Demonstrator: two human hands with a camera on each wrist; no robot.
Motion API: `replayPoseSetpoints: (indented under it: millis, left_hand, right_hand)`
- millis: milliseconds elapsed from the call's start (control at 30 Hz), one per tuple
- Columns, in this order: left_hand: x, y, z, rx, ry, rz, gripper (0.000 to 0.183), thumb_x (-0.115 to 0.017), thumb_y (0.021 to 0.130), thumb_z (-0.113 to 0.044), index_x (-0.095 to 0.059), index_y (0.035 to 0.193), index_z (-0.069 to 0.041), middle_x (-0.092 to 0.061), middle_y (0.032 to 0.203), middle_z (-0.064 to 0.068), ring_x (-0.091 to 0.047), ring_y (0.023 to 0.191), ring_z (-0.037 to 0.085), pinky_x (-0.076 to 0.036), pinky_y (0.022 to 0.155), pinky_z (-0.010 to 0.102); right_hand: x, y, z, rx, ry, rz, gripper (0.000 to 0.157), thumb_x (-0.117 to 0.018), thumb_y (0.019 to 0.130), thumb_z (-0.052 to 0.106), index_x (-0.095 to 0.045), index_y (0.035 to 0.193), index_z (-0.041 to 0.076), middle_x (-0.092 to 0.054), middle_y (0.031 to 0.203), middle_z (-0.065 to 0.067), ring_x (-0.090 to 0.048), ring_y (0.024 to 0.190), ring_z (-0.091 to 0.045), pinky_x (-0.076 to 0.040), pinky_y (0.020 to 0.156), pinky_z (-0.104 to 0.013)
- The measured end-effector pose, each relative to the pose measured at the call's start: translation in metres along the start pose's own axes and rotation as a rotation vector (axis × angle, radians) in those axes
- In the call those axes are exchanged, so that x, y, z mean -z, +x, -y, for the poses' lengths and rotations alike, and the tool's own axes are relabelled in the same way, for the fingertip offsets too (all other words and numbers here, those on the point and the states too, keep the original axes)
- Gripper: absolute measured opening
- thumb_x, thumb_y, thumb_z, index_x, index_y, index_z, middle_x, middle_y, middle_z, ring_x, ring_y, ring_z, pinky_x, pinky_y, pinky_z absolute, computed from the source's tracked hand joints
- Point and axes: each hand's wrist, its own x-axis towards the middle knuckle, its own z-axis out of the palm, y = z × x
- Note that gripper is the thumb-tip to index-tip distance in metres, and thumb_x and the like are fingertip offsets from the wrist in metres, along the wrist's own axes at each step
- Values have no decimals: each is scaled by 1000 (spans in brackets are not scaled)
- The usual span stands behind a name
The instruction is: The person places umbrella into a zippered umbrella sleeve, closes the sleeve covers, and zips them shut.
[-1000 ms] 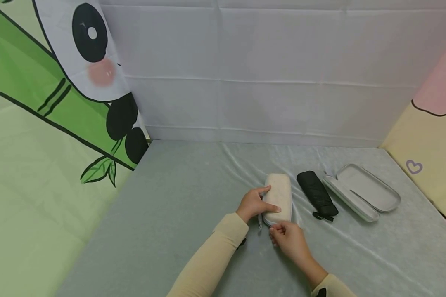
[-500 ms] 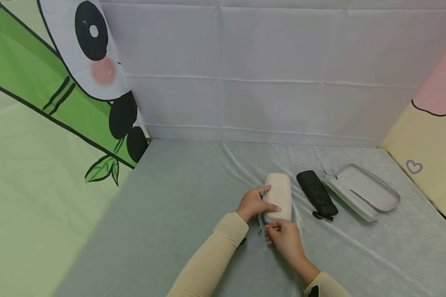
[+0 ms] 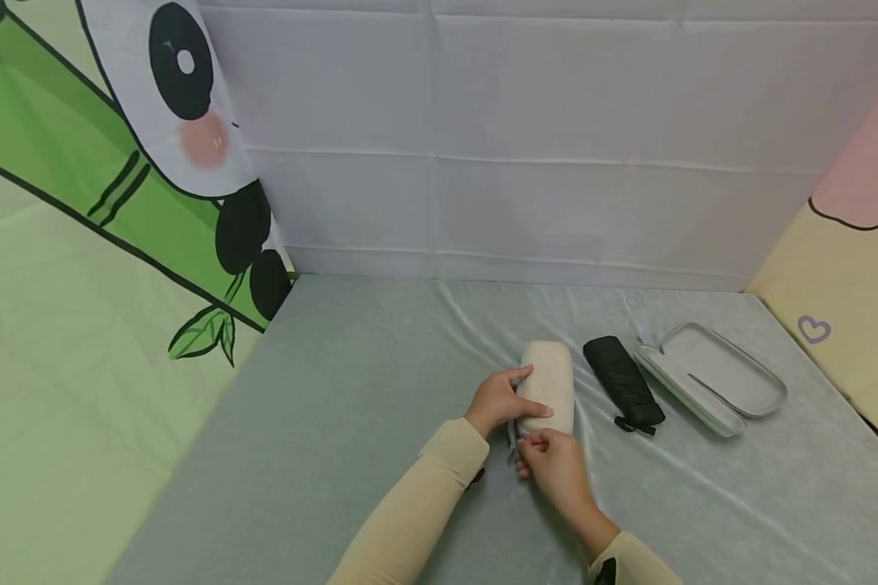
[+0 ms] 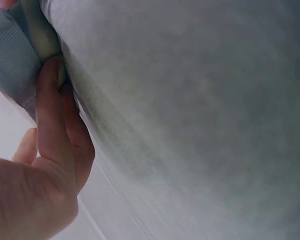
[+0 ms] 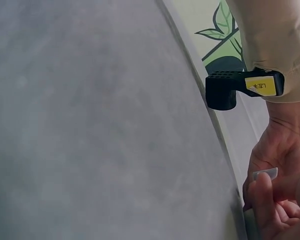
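A cream zip case (image 3: 550, 380) lies lengthwise on the cloth in the head view. My left hand (image 3: 499, 401) grips its left side, with the thumb across the top near the closer end. In the left wrist view, the fingers of this hand (image 4: 52, 150) press along the case's grey-blue side (image 4: 17, 55). At the near end, my right hand (image 3: 556, 467) is bent in with thumb and forefinger together. The right wrist view has a small pale zip pull (image 5: 266, 173) pinched in those fingertips. A short grey strap (image 3: 512, 433) hangs from the case's left near corner.
A black folded umbrella (image 3: 624, 382) lies just right of the cream case. Beyond it, a pale grey hard case (image 3: 728, 370) lies spread apart on the grey cloth (image 3: 322, 422). A white cloth wall (image 3: 527, 146) rises behind the far table edge.
My right hand has slid left along the near end of the cream case toward its left corner, still pinching. The left hand and the other things stay in place.
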Motion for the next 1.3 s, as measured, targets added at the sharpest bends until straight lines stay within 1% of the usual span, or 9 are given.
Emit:
replayPoseSetpoints:
  millis: [267,433,567,800,1100,1200,1300]
  left_hand:
    - [0,0,0,-1,-3,-2,78,-89,61,-28,-56,131,-18,-56,126,12,-53,114,21,-47,85,29]
    - [0,0,-1,4,0,2,78,-89,61,-28,-55,132,-19,-57,125,11,-54,113,21,-47,86,29]
    - [1,0,-2,-1,12,-3,78,-89,61,-28,-56,131,-19,-59,123,11,-55,111,20,-47,85,29]
    - [0,1,0,13,-12,-1,78,-88,61,-28,-56,131,-20,-58,125,10,-54,112,20,-47,86,30]
    - [0,0,1,20,-38,6,79,-89,60,-28,-55,132,-20,-55,128,11,-52,116,21,-46,88,31]
    - [0,0,1,21,-45,11,80,-89,60,-28,-55,132,-20,-55,128,11,-51,117,21,-46,89,31]
    - [-1,1,2,25,-30,15,80,-89,61,-29,-54,133,-21,-54,130,10,-50,118,20,-45,89,31]
  right_hand:
    - [-5,2,3,-6,7,-19,14,-58,84,-5,-64,71,-5,-61,55,-8,-58,43,-13,-50,43,-26]
    - [-11,4,5,-61,-20,-57,15,-54,82,-3,-63,70,-2,-58,50,-4,-54,38,-12,-47,37,-28]
    - [-15,6,4,-89,9,-85,14,-54,82,-2,-63,71,-3,-58,49,-5,-53,37,-12,-46,35,-30]
    - [-20,7,3,-63,18,-127,14,-56,82,-3,-63,70,-3,-58,48,-5,-54,37,-14,-44,33,-30]
    - [-27,9,5,14,-7,-201,21,-55,80,-5,-62,61,0,-56,44,-4,-53,35,-12,-43,33,-26]
    - [-29,11,4,26,-24,-220,23,-56,80,-4,-61,58,2,-54,43,-3,-51,33,-11,-43,34,-25]
    - [-30,12,4,35,-39,-239,25,-56,79,-4,-60,55,3,-53,41,-1,-50,31,-11,-43,33,-25]
